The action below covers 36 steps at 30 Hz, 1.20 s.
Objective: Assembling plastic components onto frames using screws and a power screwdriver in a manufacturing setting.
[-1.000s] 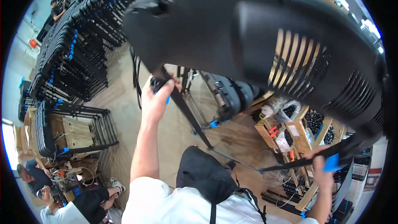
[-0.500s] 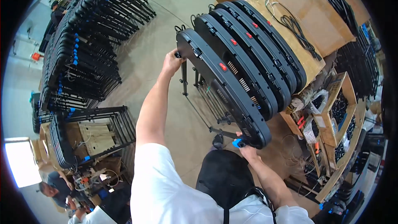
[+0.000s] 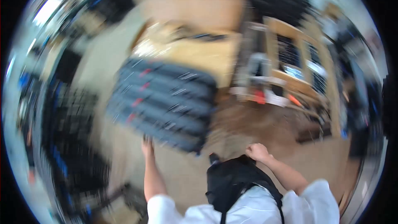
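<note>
Pointing forward near dark panels (image 3: 166, 99) — left hand (image 3: 147, 147), grip unclear | right hand (image 3: 258, 152) — loosely fisted, empty

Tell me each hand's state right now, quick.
Left hand: by the dark panels, too blurred to tell if gripping.
Right hand: loosely closed, nothing visible in it.

Tan cardboard flap (image 3: 192, 2), wooden bin (image 3: 292, 82), blurred red item (image 3: 259, 96)

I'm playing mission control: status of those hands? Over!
Left hand near grey, rounded plastic panels, contact unclear. Right hand apart from them. Panels in a row. No obstruction visible.
</note>
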### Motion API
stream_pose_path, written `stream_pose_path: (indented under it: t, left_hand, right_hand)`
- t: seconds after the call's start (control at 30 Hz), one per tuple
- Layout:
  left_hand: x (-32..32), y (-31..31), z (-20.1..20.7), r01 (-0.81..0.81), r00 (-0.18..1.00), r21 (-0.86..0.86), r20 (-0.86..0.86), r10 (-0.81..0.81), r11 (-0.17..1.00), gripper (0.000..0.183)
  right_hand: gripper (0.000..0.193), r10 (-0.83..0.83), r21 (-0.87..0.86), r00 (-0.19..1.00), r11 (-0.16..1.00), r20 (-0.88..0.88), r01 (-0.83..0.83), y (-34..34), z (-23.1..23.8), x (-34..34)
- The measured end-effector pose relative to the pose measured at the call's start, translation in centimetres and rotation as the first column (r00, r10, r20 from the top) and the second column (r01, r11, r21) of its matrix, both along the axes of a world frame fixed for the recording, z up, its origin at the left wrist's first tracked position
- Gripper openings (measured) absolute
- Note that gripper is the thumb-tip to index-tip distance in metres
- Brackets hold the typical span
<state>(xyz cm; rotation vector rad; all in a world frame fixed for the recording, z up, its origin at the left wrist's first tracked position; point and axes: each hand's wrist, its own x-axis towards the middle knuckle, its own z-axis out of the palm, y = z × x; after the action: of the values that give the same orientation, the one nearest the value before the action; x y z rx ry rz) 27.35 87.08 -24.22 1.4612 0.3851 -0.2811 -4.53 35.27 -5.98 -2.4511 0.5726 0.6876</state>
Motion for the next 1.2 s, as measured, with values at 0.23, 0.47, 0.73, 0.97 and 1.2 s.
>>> stream_pose_path:
  t: [0.23, 0.47, 0.73, 0.97, 1.2]
  left_hand:
    - [-11.6, -16.6, -4.4, 0.616, 0.661, 0.04, -0.57, -0.488, 0.787, 0.038]
    - [-18.2, -36.2, -3.0, 0.785, 0.612, 0.288, -0.496, -0.616, 0.548, 0.029]
    - [-27.8, -65.7, 7.8, 0.838, 0.538, 0.287, -0.291, -0.791, 0.464, 0.027]
    - [-40.6, -94.5, 19.3, 0.997, 0.043, 0.07, -0.014, -0.999, 0.042, 0.034]
    - [-62.3, -106.8, 23.9, 0.937, -0.335, -0.043, 0.163, -0.928, -0.346, 0.049]
  right_hand:
    - [0.039, -0.808, -0.176, 0.586, 0.587, -0.062, 0.79, -18.4, -0.8, -20.6]
    - [0.048, -0.731, 0.043, -0.045, -0.021, 0.681, 0.999, -49.9, 4.5, -38.1]
    - [0.06, -0.657, 0.684, -0.538, -0.047, 0.528, 0.728, -74.3, 7.3, -47.7]
    - [0.042, -0.545, 0.617, -0.508, 0.02, 0.666, 0.787, -75.3, 9.9, -55.2]
    - [0.048, -0.733, 0.447, -0.309, -0.007, 0.606, 0.894, -56.7, 11.8, -57.3]
